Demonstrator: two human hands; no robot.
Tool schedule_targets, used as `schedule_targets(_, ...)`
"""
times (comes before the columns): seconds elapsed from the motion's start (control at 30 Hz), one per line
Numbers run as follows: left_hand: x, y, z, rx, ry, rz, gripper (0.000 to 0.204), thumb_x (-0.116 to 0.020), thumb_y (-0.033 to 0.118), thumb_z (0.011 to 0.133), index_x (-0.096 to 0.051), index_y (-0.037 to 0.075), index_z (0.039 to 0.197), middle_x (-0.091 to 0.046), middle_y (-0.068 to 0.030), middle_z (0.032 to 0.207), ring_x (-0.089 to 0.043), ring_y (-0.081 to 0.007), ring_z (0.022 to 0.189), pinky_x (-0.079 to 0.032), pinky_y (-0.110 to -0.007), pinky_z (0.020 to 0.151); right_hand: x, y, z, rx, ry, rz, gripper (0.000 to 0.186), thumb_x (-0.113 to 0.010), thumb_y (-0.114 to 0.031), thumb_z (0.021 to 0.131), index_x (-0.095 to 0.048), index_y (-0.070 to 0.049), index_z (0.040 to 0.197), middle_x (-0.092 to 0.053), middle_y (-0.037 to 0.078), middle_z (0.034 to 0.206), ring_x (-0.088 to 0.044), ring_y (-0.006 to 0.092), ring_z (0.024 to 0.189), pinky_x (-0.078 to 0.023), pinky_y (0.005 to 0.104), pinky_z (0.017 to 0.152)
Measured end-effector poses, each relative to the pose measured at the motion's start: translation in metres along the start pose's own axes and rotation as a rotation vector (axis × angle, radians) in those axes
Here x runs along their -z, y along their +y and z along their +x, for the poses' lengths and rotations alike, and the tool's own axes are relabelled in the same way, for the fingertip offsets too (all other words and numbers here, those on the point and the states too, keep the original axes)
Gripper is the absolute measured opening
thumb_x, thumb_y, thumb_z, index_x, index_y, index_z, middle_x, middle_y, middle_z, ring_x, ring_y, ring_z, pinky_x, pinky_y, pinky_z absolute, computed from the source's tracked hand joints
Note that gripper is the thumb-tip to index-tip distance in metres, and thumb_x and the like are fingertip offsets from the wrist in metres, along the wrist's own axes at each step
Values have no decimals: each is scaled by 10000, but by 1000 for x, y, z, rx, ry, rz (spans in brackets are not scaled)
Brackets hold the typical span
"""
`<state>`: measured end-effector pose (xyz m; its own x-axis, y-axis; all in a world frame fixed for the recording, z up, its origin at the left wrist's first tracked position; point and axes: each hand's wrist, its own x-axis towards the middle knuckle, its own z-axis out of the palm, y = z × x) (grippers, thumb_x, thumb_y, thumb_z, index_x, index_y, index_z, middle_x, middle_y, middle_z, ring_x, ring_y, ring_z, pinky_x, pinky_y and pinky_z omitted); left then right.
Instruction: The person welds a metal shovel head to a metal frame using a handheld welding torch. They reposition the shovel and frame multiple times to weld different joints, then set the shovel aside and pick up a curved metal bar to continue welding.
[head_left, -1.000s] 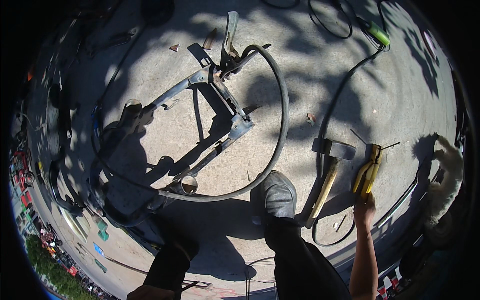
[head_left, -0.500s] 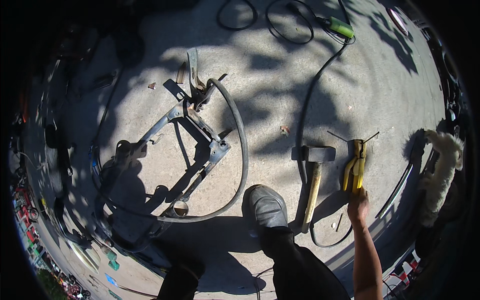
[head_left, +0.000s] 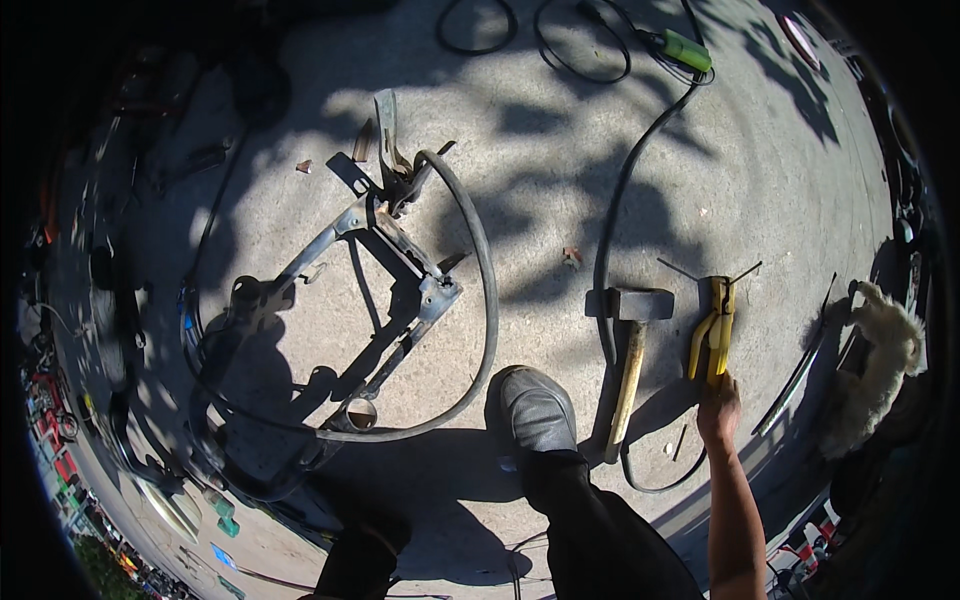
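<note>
My right hand point(head_left: 719, 413) is closed round the lower end of a yellow welding electrode holder point(head_left: 718, 335), low over the concrete. A thin electrode rod point(head_left: 745, 272) sticks out slantwise from its jaws. Left of the holder lies a sledgehammer point(head_left: 640, 305) with a dark steel head and a pale wooden handle. Further left is a bent metal tube frame point(head_left: 330, 238) with brackets, rusty at its joints. Black cable point(head_left: 490, 290) loops over and around this frame. My left hand does not show.
My dark shoe point(head_left: 538, 408) stands between frame and hammer. A green cable connector point(head_left: 685, 52) and coiled leads lie at the far side. At the right, a furry white animal point(head_left: 885, 350) is beside a thin metal strip point(head_left: 795, 385). A green tool point(head_left: 228, 520) lies lower left.
The furry animal at the right has shifted its body and legs slightly. My right hand keeps its grip on the electrode holder in nearly the same place; the view has moved a little.
</note>
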<state>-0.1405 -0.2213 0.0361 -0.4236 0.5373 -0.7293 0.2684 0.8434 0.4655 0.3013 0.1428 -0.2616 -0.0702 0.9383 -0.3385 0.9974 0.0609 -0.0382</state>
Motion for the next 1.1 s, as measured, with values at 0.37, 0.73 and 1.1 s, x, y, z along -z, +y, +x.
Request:
schedule_targets(0.37, -1, 0, 1, -21, -12, 8, 53, -642, -22, 882, -670, -9, 925, -694, -166, 866, -685, -324, 787, -538, -373, 720, 0, -1, -1, 19, 31, 2, 329, -527, -230, 983, -579, -49, 1253, -629, 256, 1137, -615, 467, 1040, -504, 527, 858)
schedule_targets(0.73, -1, -1, 3, -41, -20, 1, 56, -641, -27, 881, -662, -7, 929, -686, -167, 868, -678, -327, 780, -535, -378, 716, 4, -1, -1, 23, 14, 16, 333, -515, -238, 987, -581, -43, 1248, -620, 258, 1136, -603, 469, 1051, -498, 520, 864)
schedule_targets(1.1, -1, -3, 3, -33, -29, -6, 71, -634, -22, 877, -662, -2, 939, -687, -169, 872, -677, -334, 783, -536, -386, 717, 3, -2, 0, 12, -11, -8, 341, -525, -223, 973, -585, -25, 1244, -619, 262, 1125, -609, 463, 1039, -497, 519, 866)
